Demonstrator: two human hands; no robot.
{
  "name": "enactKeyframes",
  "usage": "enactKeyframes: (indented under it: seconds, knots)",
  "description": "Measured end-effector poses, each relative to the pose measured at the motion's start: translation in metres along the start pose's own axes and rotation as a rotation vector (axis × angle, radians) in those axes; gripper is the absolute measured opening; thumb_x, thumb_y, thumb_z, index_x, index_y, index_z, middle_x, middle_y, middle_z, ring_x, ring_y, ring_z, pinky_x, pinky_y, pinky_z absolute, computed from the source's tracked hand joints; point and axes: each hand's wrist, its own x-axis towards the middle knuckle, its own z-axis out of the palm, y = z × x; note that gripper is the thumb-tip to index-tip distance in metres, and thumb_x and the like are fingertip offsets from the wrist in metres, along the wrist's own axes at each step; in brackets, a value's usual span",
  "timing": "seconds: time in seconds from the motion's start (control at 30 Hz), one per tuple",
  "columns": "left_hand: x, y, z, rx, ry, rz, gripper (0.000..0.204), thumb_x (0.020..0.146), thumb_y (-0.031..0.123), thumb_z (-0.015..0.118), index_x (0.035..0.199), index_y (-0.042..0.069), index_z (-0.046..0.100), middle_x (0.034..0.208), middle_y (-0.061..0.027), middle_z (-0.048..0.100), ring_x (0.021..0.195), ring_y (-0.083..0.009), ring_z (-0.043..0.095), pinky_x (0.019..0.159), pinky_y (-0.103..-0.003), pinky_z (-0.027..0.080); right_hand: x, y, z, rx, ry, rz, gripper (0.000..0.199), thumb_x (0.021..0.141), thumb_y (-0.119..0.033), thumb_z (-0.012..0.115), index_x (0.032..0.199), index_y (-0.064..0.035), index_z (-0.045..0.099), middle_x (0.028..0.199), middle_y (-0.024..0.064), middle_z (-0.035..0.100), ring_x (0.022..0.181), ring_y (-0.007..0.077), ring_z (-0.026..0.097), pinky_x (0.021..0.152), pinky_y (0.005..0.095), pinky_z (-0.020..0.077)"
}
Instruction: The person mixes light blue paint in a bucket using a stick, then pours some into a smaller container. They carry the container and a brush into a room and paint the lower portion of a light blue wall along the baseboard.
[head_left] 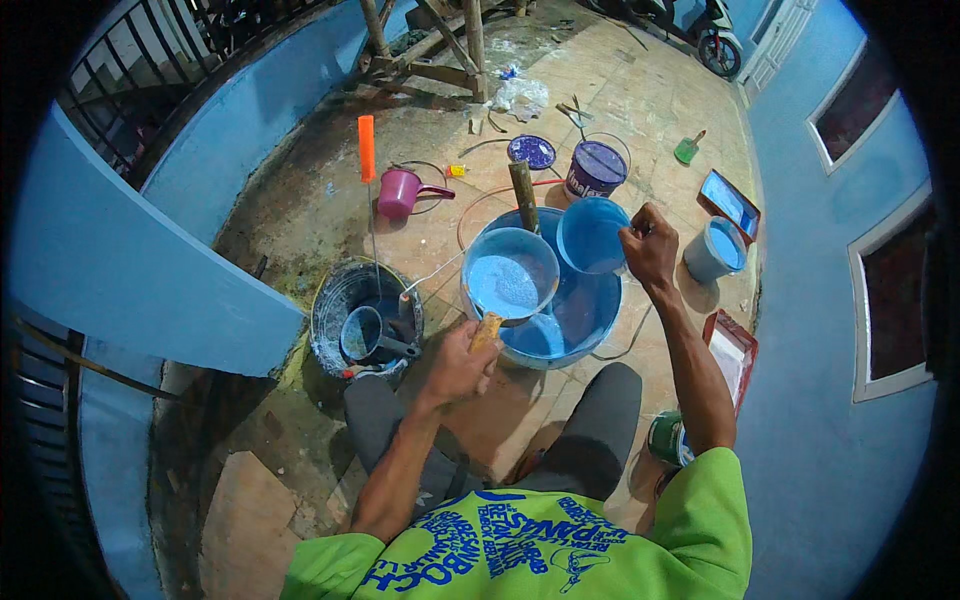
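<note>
My left hand [463,362] is closed round the short yellowish handle of a round strainer [505,280]. Light blue paint with a speckled surface lies in the strainer, which is over a large tub [608,320]. My right hand [650,245] grips the rim of a blue-coated plastic pail [592,238], tilted beside the strainer above the same tub. Blue paint shows in the tub's bottom, and a wooden stick [524,195] leans at its far side. To the left stands a paint-stained bucket [322,318] with a dipper [362,335] inside.
A purple dipper [397,195] and a dark purple paint pail [597,170] stand beyond the tub, near a round lid [531,152]. On the right are a bucket of blue paint [716,250], paint trays [735,205], a green can [668,440] and a blue wall [800,300].
</note>
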Motion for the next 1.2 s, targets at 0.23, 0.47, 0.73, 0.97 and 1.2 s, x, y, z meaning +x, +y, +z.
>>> enactKeyframes:
  seconds: [0.23, 0.47, 0.73, 0.97, 1.2]
  knots:
    - [-0.002, 0.008, -0.009, -0.002, -0.054, 0.066, 0.021, 0.095, 0.015, 0.062, 0.108, 0.002, 0.052, 0.065, -0.0005, 0.053, 0.043, -0.0082, 0.050, 0.039, -0.024, 0.040, -0.025, 0.006, 0.018, -0.088, -0.288, 0.108, 0.018, 0.073, -0.015, 0.067, 0.087, -0.0066, 0.059, 0.078, 0.0182, 0.066, 0.076, 0.0391, 0.066, 0.066, 0.0464, 0.0504]
    - [-0.006, 0.026, -0.004, -0.005, -0.055, 0.073, 0.022, 0.095, 0.015, 0.062, 0.109, 0.001, 0.053, 0.066, -0.0004, 0.053, 0.044, -0.0078, 0.049, 0.039, -0.023, 0.039, -0.079, -0.001, 0.078, -0.216, -0.573, -0.138, 0.025, 0.077, -0.009, 0.060, 0.102, -0.0094, 0.063, 0.087, 0.0172, 0.069, 0.078, 0.0403, 0.067, 0.065, 0.0506, 0.0520]
    - [-0.009, 0.056, -0.004, 0.019, -0.066, 0.080, 0.025, 0.095, 0.015, 0.062, 0.112, -0.001, 0.053, 0.066, -0.0010, 0.054, 0.043, -0.0073, 0.049, 0.039, -0.022, 0.040, -0.113, 0.012, 0.135, -0.190, -0.865, -0.671, 0.024, 0.081, -0.010, 0.057, 0.104, -0.0046, 0.063, 0.096, 0.0220, 0.067, 0.076, 0.0375, 0.069, 0.065, 0.0501, 0.0540]
    - [-0.004, 0.073, -0.013, 0.088, -0.074, 0.109, 0.022, 0.094, 0.017, 0.063, 0.106, 0.001, 0.054, 0.066, -0.0005, 0.052, 0.044, -0.0078, 0.049, 0.039, -0.023, 0.039, -0.108, -0.037, 0.147, 0.057, -0.892, -0.578, 0.040, 0.094, -0.028, 0.052, 0.128, -0.0067, 0.057, 0.114, 0.0220, 0.066, 0.094, 0.0401, 0.066, 0.079, 0.0483, 0.0533]
    - [-0.005, 0.079, -0.013, 0.065, -0.078, 0.098, 0.019, 0.094, 0.017, 0.063, 0.101, 0.002, 0.054, 0.066, -0.0004, 0.052, 0.043, -0.0078, 0.048, 0.039, -0.023, 0.039, -0.089, -0.042, 0.159, 0.250, -0.969, -0.581, 0.048, 0.093, -0.025, 0.053, 0.137, -0.0065, 0.051, 0.132, 0.0207, 0.058, 0.122, 0.0371, 0.055, 0.104, 0.0472, 0.0428]
